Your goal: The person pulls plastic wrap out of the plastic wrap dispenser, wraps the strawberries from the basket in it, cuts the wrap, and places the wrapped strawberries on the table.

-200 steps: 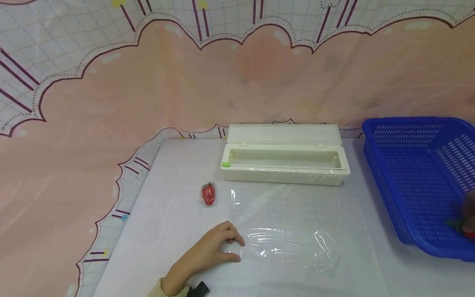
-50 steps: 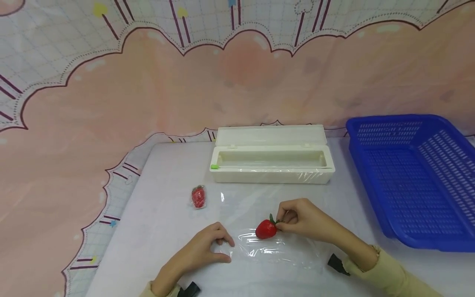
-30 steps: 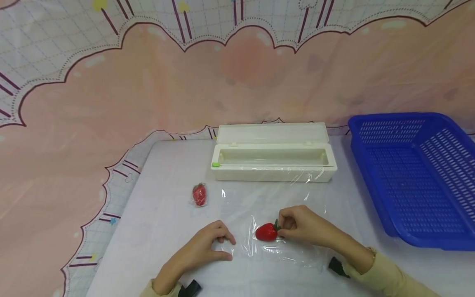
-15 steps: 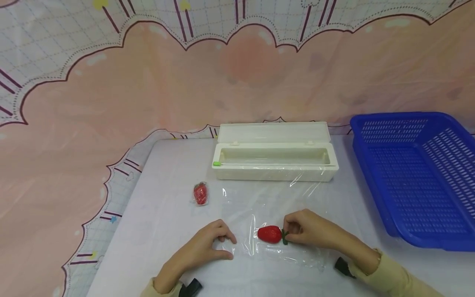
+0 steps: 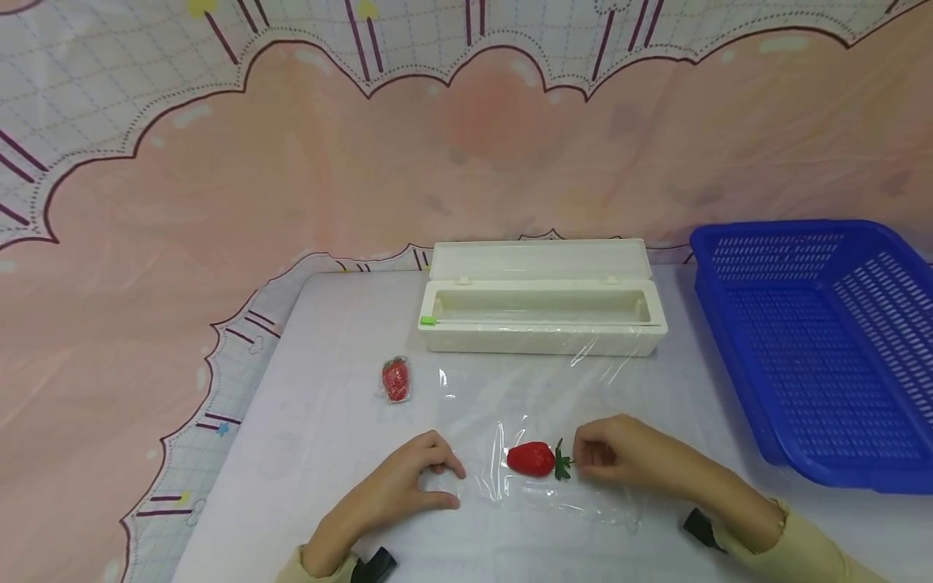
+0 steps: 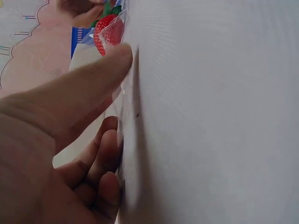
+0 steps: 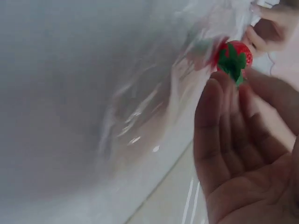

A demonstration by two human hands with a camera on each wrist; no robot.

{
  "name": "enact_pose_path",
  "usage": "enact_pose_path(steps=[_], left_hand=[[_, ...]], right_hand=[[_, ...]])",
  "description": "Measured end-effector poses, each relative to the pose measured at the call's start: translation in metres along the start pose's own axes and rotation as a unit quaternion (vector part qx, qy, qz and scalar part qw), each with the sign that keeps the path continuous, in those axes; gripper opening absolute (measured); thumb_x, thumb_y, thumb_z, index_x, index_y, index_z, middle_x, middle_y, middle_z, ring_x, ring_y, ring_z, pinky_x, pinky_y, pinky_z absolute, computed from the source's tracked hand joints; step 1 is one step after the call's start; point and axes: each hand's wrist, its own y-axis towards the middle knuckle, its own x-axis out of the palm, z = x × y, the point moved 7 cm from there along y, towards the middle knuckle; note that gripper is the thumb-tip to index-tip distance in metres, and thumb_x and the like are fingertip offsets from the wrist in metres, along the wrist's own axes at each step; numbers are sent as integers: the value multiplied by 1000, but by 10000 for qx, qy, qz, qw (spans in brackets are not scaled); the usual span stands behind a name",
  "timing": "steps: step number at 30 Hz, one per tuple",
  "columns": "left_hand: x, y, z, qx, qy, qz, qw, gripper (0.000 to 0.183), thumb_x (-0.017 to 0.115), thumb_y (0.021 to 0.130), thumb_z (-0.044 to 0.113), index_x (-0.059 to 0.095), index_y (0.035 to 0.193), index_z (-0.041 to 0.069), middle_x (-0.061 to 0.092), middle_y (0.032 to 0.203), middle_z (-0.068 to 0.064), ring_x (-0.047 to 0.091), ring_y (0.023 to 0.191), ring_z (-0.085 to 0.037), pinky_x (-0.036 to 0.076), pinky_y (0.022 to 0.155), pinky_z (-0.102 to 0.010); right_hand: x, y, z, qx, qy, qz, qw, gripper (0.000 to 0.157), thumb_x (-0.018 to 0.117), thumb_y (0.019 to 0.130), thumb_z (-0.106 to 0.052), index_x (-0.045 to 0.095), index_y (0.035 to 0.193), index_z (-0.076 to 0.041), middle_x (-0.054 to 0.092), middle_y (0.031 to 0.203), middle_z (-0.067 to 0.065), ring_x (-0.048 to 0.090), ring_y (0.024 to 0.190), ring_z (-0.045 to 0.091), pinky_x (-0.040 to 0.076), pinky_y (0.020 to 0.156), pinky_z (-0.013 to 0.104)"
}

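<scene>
A red strawberry (image 5: 531, 459) with green leaves lies on its side on a sheet of clear cling film (image 5: 554, 389) drawn from a cream dispenser (image 5: 543, 340). My right hand (image 5: 627, 453) is just right of the leaves, at the stem tip; in the right wrist view its fingers (image 7: 210, 121) are loosely bent and grip nothing. My left hand (image 5: 401, 478) rests at the film's left edge, thumb and fingers apart. In the left wrist view, its thumb (image 6: 107, 70) and fingertips touch the film on the table. A wrapped strawberry (image 5: 396, 380) lies beyond it.
The dispenser's lid (image 5: 539, 261) stands raised at the back, and a green slider (image 5: 428, 321) sits at its left end. A blue perforated basket (image 5: 736, 389) stands at the right. White sheeting (image 5: 313, 389) covers the table.
My right hand has brought the strawberry from the basket side, laid it on the film with its leaves to the right, let go and drawn slightly right. My left hand has stayed in place.
</scene>
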Motion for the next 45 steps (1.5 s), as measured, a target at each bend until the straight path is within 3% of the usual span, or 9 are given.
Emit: enact_pose_path(steps=[4, 14, 21, 31, 35, 45], left_hand=[[0, -2, 2, 38, -16, -111, 9999, 25, 84, 80, 30, 70, 101, 29, 56, 102, 16, 53, 97, -2, 47, 91, -22], [-1, -4, 2, -105, -53, -473, 9988, 32, 86, 77, 25, 69, 104, 29, 53, 106, 17, 51, 104, -4, 46, 95, -24], [0, -5, -3, -264, -200, -659, 9973, 22, 80, 85, 22, 71, 104, 29, 52, 107, 17, 51, 106, -5, 47, 97, -25], [-4, -8, -7, 16, -170, -844, 9963, 33, 85, 78, 20, 72, 108, 27, 53, 115, 17, 50, 114, -7, 43, 105, -26], [-5, -7, -9, -109, -210, -903, 9956, 26, 82, 82, 20, 73, 105, 28, 54, 113, 18, 51, 111, -6, 45, 102, -26], [-8, -6, -7, 183, -168, -737, 9970, 13, 76, 88, 16, 77, 99, 23, 57, 109, 15, 53, 106, -5, 48, 97, -24]], right_hand=[[2, -12, -1, -344, -307, -13, 9989, 14, 74, 87, -10, 65, 85, -21, 54, 74, -18, 50, 68, -3, 48, 59, 18], [12, -33, 5, -1107, -1158, -172, 9869, 21, 82, 81, -28, 62, 86, -25, 53, 84, -19, 46, 79, -5, 46, 67, 16], [16, -37, 12, -699, -1139, -471, 9899, 29, 84, 77, -39, 59, 87, -28, 48, 87, -21, 45, 82, -5, 46, 71, 17], [19, -41, 15, -995, -1567, -384, 9819, 36, 87, 70, -40, 55, 84, -31, 42, 90, -21, 40, 84, -6, 41, 71, 16], [21, -42, 16, -823, -1603, -560, 9820, 34, 87, 72, -35, 56, 85, -33, 42, 92, -21, 40, 87, -5, 42, 73, 17], [18, -42, 18, -824, -1390, -621, 9849, 27, 78, 78, -12, 59, 84, -31, 46, 90, -21, 43, 87, -4, 44, 72, 18]])
